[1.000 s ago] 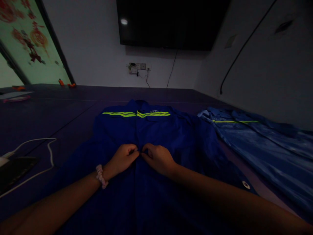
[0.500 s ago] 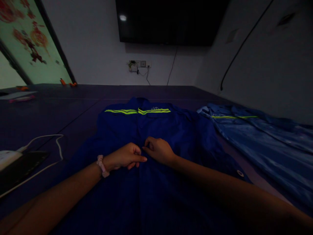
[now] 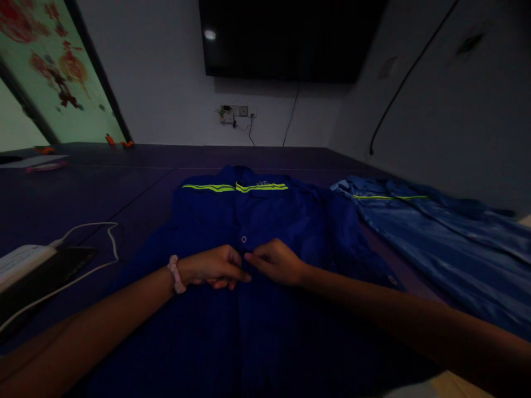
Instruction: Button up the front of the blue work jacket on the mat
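Seen from above in dim light, a person's left hand and right hand meet at the front opening of a dark blue work jacket spread flat on a dark purple surface. Both hands are drawn narrow, fingers bunched and pinching the cloth along the placket, fingertips almost touching each other; whether a button lies between them cannot be told. Just above the hands, a small round snap button shows on the jacket's centre line. A pink scrunchie circles the left wrist. The jacket lies directly in front of the person, collar toward the far wall, with a yellow-green reflective stripe running across its chest. To the right, near but apart, a second, lighter blue jacket with a similar stripe lies stretched along the surface beside the wall. At the left edge, a white power strip sits by a dark phone, with a white cable looping toward the jacket's sleeve. On the far wall hang a black television and, below it, a wall socket with cords plugged in. A floral panel fills the upper left corner.
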A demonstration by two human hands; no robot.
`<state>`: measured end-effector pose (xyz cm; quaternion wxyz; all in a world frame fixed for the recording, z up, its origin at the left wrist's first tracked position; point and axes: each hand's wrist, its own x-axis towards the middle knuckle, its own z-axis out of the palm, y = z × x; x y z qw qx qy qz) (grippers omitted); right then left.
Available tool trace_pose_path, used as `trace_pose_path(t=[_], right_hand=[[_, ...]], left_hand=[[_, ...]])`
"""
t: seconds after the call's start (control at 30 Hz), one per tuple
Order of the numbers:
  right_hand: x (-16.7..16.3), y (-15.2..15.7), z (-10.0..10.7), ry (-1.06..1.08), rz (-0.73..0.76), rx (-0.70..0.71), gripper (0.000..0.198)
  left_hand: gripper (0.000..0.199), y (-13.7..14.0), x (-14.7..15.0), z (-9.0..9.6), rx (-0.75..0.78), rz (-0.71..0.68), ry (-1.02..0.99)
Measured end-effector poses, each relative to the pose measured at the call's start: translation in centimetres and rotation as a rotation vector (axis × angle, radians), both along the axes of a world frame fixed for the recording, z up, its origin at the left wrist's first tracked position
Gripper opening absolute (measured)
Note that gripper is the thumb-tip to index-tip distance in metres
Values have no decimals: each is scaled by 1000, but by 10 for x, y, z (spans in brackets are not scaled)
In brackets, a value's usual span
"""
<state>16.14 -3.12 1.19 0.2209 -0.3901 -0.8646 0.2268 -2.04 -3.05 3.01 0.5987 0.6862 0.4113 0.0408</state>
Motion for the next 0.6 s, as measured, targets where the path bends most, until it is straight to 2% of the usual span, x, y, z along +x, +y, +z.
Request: trace_pose_path(t=[0.1,0.2,0.37,0.47,0.6], right_hand=[[-2,-24,3,-104,15,-12,43],[-4,-34,0,-190,3,23,41],[-3,-24,-10,-212,-45,97,41],[-2,-14,-11,-248,-59,139,39],[0,-2,-11,-246,-67,109,38]], left_hand=[[34,-17,4,-1,22,-30,29],[34,-28,8,-6,107,55,92],[25,-25,14,-17,174,155,50],[27,-16,16,-20,164,136,-1],[25,-2,19,-24,143,115,-42]])
